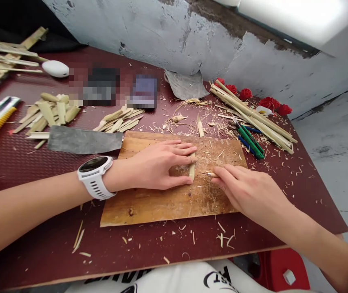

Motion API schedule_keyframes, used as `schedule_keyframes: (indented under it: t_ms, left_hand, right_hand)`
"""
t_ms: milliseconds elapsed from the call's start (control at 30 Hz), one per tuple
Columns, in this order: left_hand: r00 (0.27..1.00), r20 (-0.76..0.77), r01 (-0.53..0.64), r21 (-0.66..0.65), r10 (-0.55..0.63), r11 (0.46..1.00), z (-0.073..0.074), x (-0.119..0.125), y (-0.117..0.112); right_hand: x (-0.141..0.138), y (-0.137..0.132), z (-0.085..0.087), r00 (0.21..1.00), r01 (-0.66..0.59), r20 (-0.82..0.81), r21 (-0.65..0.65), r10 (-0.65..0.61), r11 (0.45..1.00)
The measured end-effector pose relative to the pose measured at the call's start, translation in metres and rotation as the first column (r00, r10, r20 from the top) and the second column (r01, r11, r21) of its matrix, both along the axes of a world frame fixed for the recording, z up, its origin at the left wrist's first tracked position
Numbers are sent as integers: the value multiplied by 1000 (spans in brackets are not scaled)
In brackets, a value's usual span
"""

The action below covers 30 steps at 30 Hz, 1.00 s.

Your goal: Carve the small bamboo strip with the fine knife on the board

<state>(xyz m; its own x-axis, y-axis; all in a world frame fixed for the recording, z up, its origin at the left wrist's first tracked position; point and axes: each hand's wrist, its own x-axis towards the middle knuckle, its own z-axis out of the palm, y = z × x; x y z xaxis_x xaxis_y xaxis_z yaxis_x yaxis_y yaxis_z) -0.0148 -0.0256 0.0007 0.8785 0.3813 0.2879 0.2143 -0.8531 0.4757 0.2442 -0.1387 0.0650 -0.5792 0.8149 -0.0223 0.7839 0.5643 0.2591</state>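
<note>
Down on the orange-brown, scratched wooden board (161, 205), here's the short, pale straw-coloured strip of what looks like bamboo (192, 169), lying right of the board's middle and pointing away from the person. It's slim, straight-sided and light against the darker wood, with a blunt near end; its far part disappears under fingers, so the full length can't be read. The bare left hand (160, 165) has it pinned: palm down, thumb spread well away from the fingers, thumb tip at the near end, fingertips across the upper part. And over on the right, the bare right hand (247, 185) pinches a slender tool with a thin dark metal point and a pale collar (208, 174), the rest of it hidden in the grip. That point faces left, just beside the strip, a sliver of board showing between them. Look at the surface: pale scuffs near the tool, fine curled shavings scattered over the board and the dark red tabletop (109, 256). Beyond the board's far right corner there's a green-handled craft knife (252, 142), close by a bundle of long, pale yellow-green sticks (253, 116); at far left of the board, a grey rectangular sheet (84, 139) lies near its corner.
</note>
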Motion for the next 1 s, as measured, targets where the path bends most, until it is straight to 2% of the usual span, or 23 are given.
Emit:
schedule_keyframes:
  t_ms: [67,200,333,700,867,1000]
  left_hand:
    - [1000,5,0,-3,0,1000,0,0,0]
    - [1000,21,2,9,-2,1000,0,1,0]
    - [1000,17,5,29,-6,1000,0,0,0]
    - [1000,-13,22,32,-21,999,3,0,0]
    - [999,-30,34,19,-33,999,4,0,1]
    - [999,-45,28,21,-27,999,2,-1,1]
  right_hand:
    - [0,2,-1,998,-17,-53,20,19,1000]
    - [4,2,-6,990,-46,-137,-32,41,998]
    - [6,2,-12,993,-68,-104,-87,59,994]
    - [7,6,-19,996,-68,-72,-96,61,993]
    - [7,-1,-25,999,-25,-25,-107,23,994]
    - [9,-6,-32,999,-38,-18,-88,36,995]
